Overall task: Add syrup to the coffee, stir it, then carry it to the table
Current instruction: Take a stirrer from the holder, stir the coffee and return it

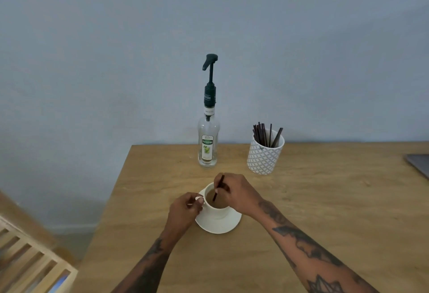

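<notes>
— Where's the coffee?

— In the white cup [217, 202] on its saucer [218, 222], near me on the wooden table [301, 211]. My left hand [185, 209] pinches the handle; my right hand [234, 194] pinches a dark stirrer [218, 188] dipped in it.

— And the syrup?

— The pump bottle [208, 139] stands farther back, left of the stirrer pot [264, 155].

A patterned white holder [264, 157] filled with dark stir sticks [265, 135] is set on the wooden counter [325, 200]. A slatted wooden rack [27, 262] is seen at lower left, and a grey object's corner [419, 164] at the right edge.
</notes>
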